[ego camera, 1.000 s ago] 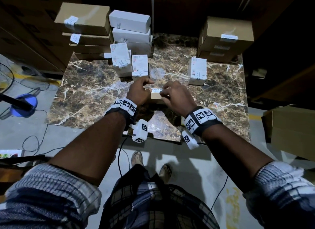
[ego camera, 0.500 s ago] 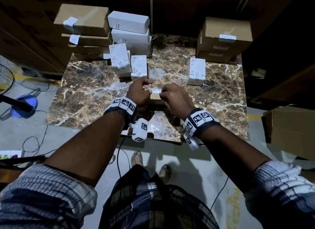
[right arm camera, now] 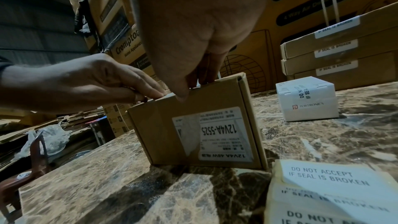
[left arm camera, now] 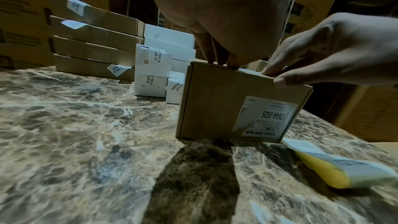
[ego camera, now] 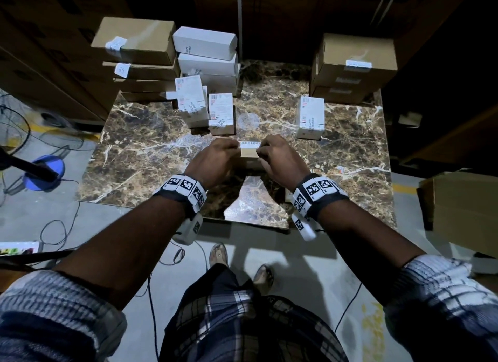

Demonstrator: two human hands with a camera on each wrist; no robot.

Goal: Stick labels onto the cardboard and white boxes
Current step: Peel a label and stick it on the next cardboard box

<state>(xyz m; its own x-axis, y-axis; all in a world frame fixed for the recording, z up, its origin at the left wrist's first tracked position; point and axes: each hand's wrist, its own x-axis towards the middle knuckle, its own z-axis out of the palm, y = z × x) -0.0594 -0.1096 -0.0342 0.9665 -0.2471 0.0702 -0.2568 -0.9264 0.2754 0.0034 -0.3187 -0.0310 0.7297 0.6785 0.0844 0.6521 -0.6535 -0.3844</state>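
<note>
A small cardboard box point(ego camera: 249, 159) stands on edge on the marble table point(ego camera: 151, 156), its printed sticker facing me point(right arm camera: 215, 134). A white label strip point(ego camera: 250, 144) lies along the box's top edge. My left hand point(ego camera: 237, 148) pinches the strip's left end, fingers laid on the box top point(right arm camera: 155, 94). My right hand point(ego camera: 260, 151) holds the right end, thumb on the near face and fingers on top point(right arm camera: 193, 88). Both ends of the strip are hidden under my fingers.
A stack of seal labels point(right arm camera: 327, 190) lies on the table by my right wrist. White boxes point(ego camera: 221, 113) point(ego camera: 310, 117) stand behind the box. Cardboard stacks point(ego camera: 134, 54) point(ego camera: 353, 65) fill the back corners. The near table edge point(ego camera: 188, 216) is under my wrists.
My hands have drawn slightly apart along the box top, so more of the label shows between them. The box has not moved.
</note>
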